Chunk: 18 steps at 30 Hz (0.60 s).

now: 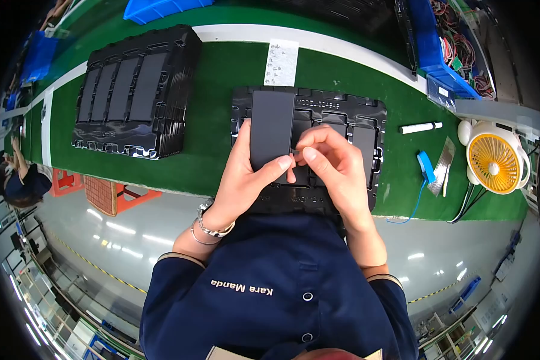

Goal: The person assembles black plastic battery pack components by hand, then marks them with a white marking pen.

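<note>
My left hand (246, 174) is closed round a flat dark grey rectangular case (272, 126), its thumb along the near end and fingers on the left side. The case is tilted up above a black moulded plastic tray (375, 120) on the green bench. Close to the case's lower right edge is my right hand (336, 168), thumb and forefinger pinched together. Whatever small piece lies in that pinch is too small to make out. More dark flat pieces (364, 142) sit in the tray's compartments, partly hidden by my hands.
A tall stack of black trays (138, 90) with grey pieces stands to the left. On the right are a marker (420, 128), a blue strap with cord (425, 167), a metal strip (443, 165) and a yellow-white fan (495, 159). Blue bin (444, 66) holds wires; a paper sheet (281, 63) lies behind.
</note>
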Tool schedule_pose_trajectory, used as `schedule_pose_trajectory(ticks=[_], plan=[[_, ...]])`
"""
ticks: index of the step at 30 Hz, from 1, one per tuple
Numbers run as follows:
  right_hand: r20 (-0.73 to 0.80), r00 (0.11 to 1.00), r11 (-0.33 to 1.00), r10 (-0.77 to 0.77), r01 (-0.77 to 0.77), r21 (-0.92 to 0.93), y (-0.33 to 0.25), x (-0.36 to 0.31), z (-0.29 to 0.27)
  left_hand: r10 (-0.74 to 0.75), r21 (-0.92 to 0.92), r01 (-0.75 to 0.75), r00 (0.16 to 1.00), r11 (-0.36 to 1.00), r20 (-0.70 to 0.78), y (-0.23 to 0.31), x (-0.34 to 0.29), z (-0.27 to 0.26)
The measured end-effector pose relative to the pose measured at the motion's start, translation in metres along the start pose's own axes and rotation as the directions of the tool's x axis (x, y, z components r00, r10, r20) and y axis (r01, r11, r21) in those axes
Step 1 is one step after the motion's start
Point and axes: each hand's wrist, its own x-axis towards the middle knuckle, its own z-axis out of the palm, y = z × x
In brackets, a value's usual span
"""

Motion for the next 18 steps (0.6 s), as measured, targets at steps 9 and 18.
schedule_pose_trajectory(ticks=[9,18], plan=[[0.038,0.999,0.991,-0.004,-0.001,0.134,0.005,-0.004,-0.001,0.045,0.022,-0.044,0.999,0.999,-0.026,-0.004,0.001,0.01],[0.003,0.995,0.992,-0.096,0.096,-0.082,0.001,-0.006,-0.001,0.025,0.104,-0.021,0.999,0.994,-0.041,-0.003,-0.001,0.012]])
